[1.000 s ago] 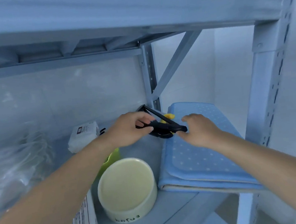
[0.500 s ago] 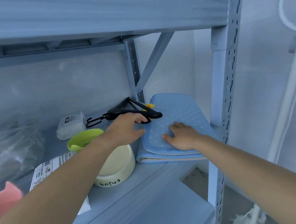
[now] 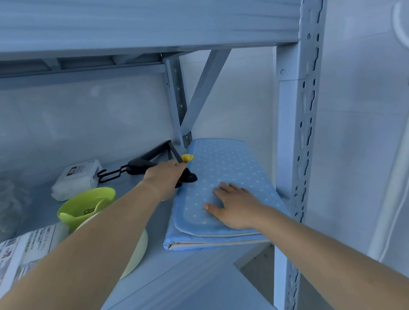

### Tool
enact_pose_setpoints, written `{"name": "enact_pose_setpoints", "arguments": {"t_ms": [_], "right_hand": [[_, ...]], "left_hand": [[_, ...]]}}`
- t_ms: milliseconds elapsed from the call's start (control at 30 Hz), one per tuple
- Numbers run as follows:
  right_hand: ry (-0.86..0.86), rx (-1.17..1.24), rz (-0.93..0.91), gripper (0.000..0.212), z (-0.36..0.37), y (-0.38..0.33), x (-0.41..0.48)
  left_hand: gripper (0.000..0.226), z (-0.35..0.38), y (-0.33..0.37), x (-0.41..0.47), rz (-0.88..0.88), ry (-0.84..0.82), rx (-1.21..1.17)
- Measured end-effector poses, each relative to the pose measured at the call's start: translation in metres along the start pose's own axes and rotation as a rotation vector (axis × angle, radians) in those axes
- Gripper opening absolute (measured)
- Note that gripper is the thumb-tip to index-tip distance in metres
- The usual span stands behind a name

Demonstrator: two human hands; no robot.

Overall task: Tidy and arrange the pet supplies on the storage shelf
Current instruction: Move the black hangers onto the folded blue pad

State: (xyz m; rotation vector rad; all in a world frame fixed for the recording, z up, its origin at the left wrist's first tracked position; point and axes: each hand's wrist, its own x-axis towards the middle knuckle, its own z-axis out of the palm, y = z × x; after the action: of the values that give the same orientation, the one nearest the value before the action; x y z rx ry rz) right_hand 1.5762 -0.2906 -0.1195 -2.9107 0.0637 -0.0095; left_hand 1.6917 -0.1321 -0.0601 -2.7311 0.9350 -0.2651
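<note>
Nearest, the cream bowl (image 3: 138,247) sits at the shelf's (image 3: 159,268) front, with the green bowl (image 3: 88,207) just behind it. To their right, the right hand (image 3: 234,208) lies flat on the folded blue dotted mat (image 3: 225,167), its grip wide and holding nothing. Further back, the left hand (image 3: 165,176) has its grip closed round the black hooked tool (image 3: 140,164). The tool's long axis runs leftward from the mat's edge toward the wipes pack (image 3: 77,178), so the left hand is the nearer.

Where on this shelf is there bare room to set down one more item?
Bare shelf shows between the cream bowl and the folded blue mat, widening toward the front edge. The left is crowded: wipes pack, green bowl, printed bag; the black tool fills the back.
</note>
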Motion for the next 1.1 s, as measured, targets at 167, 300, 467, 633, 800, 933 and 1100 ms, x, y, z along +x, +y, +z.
{"name": "enact_pose_setpoints", "arguments": {"t_ms": [167, 300, 467, 633, 800, 933, 1100], "right_hand": [[-0.015, 0.037, -0.085, 0.073, -0.005, 0.026, 0.008], [-0.019, 0.070, -0.145, 0.073, -0.007, 0.034, 0.018], [-0.031, 0.100, -0.233, 0.070, -0.011, 0.040, 0.027], [-0.050, 0.101, -0.310, 0.070, -0.012, 0.045, 0.029], [-0.066, 0.148, -0.362, 0.070, -0.013, 0.056, 0.028], [-0.068, 0.184, -0.385, 0.072, -0.014, 0.059, 0.031], [-0.084, 0.202, -0.407, 0.072, -0.016, 0.058, 0.037]], "left_hand": [[0.065, 0.012, -0.003, 0.010, 0.002, 0.003, 0.094], [0.065, 0.010, -0.014, 0.010, 0.019, 0.078, 0.023], [0.056, -0.002, -0.028, 0.003, -0.019, 0.278, -0.121], [0.030, -0.017, -0.023, -0.005, -0.064, 0.400, -0.160], [0.024, -0.034, -0.013, -0.004, -0.089, 0.470, -0.191], [0.022, -0.035, -0.010, -0.001, -0.085, 0.476, -0.193], [0.030, -0.042, 0.004, 0.004, -0.052, 0.439, -0.158]]}}
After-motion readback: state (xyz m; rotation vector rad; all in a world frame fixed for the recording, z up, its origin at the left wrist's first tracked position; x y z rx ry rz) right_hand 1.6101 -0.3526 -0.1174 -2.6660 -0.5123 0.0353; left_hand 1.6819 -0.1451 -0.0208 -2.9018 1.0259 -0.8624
